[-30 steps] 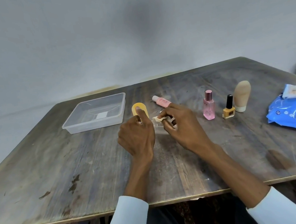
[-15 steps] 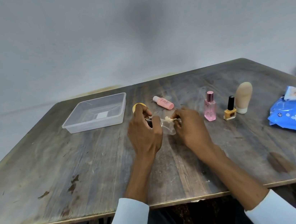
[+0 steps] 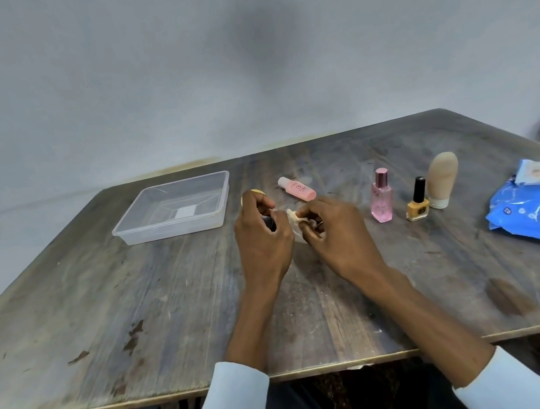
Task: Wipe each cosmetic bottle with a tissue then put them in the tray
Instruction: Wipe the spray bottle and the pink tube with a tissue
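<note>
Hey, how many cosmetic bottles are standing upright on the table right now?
3, all right of the hands: the pink perfume bottle, the yellow nail polish and the beige tube on its cap. The pink bottle behind the hands lies flat; another, held, is mostly hidden.

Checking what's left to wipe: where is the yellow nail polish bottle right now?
In the head view, the yellow nail polish bottle stands upright on the table's right side, between the pink perfume bottle and the beige tube.
</note>
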